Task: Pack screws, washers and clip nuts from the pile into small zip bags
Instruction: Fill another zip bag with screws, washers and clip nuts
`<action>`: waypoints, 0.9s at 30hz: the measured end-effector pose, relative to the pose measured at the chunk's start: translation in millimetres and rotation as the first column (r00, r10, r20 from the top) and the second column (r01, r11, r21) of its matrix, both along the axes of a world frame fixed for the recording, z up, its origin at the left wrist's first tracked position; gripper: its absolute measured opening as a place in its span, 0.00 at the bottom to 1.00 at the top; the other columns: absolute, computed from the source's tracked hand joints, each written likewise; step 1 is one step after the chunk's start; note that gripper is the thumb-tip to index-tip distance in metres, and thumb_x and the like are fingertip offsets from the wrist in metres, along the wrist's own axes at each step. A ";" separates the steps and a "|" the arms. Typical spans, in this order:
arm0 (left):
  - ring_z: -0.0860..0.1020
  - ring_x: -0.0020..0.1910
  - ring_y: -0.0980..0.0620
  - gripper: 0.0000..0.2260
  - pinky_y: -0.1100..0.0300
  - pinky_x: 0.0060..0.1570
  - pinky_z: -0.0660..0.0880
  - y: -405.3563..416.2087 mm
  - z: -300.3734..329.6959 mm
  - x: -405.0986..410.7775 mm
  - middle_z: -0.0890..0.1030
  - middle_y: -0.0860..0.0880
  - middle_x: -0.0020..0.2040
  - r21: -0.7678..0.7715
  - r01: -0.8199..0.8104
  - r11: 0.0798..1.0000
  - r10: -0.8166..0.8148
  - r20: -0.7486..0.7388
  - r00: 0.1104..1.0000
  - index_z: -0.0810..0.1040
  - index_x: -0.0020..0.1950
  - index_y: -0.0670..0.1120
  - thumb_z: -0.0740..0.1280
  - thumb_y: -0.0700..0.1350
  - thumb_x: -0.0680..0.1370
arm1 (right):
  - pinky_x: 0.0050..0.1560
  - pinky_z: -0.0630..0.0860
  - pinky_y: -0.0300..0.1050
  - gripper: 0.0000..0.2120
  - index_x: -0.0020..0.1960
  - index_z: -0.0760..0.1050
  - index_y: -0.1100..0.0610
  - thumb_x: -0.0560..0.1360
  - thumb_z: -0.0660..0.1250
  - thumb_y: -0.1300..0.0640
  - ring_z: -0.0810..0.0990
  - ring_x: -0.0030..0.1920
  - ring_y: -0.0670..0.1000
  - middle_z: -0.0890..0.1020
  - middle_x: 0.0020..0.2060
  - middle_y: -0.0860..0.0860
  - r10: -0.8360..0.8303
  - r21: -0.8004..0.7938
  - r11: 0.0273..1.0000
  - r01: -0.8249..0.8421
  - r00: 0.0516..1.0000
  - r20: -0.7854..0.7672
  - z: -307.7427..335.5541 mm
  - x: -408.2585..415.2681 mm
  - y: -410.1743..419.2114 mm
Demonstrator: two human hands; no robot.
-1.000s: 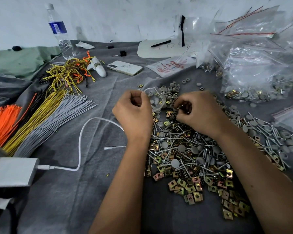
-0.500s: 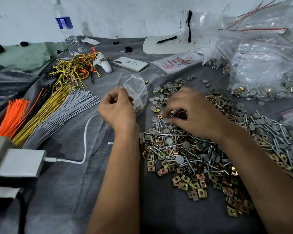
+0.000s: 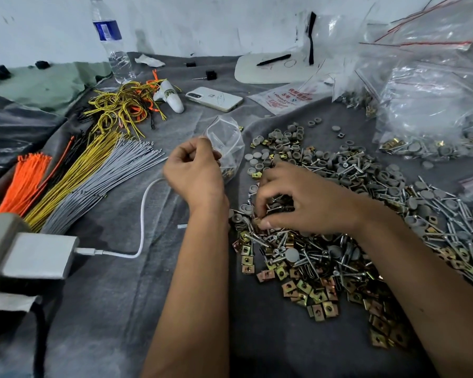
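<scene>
A big pile of screws, grey washers and brass clip nuts covers the grey cloth at centre right. My left hand pinches the mouth of a small clear zip bag, held up just left of the pile, with a few parts inside it. My right hand is down in the pile, fingers curled, thumb and fingertips pinching small hardware among the screws. What exactly it pinches is partly hidden.
Filled zip bags are heaped at the back right. Bundles of grey, yellow and orange cable ties lie left. A phone, water bottle, white cable and charger block sit around.
My left hand has lifted the bag away to the left of the pile. My right hand has moved nearer me and dug into the screws.
</scene>
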State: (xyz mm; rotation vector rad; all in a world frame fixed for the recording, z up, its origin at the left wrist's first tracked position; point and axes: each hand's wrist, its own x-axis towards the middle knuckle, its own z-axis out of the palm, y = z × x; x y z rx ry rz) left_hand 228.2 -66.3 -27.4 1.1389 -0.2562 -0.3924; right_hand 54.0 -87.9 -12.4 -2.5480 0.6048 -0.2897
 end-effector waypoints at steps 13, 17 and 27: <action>0.72 0.24 0.58 0.04 0.65 0.26 0.69 2.2 3.6 -2.8 0.74 0.44 0.30 0.017 0.012 1.000 -0.012 -0.009 1.000 0.79 0.43 0.34 0.68 0.32 0.77 | 0.45 0.84 0.45 0.10 0.45 0.79 0.50 0.72 0.76 0.63 0.85 0.42 0.45 0.85 0.39 0.45 -0.140 0.103 0.988 0.117 0.957 0.255 -2.3 -11.8 -8.4; 0.72 0.23 0.58 0.05 0.65 0.26 0.69 1.6 2.7 -1.5 0.73 0.43 0.30 0.020 0.013 1.000 -0.013 -0.009 1.000 0.78 0.41 0.35 0.68 0.32 0.77 | 0.48 0.81 0.34 0.12 0.50 0.85 0.48 0.70 0.80 0.60 0.85 0.44 0.39 0.86 0.40 0.42 -0.165 0.167 0.978 0.122 0.948 0.274 -3.6 -9.4 -8.5; 0.73 0.23 0.58 0.05 0.65 0.26 0.68 -2.0 0.3 0.4 0.74 0.42 0.31 0.027 0.004 1.000 -0.004 0.003 1.000 0.79 0.42 0.34 0.68 0.33 0.77 | 0.57 0.68 0.41 0.09 0.51 0.85 0.42 0.71 0.78 0.47 0.72 0.54 0.44 0.76 0.47 0.43 0.179 -0.019 0.984 -0.179 0.984 0.007 6.8 15.4 22.2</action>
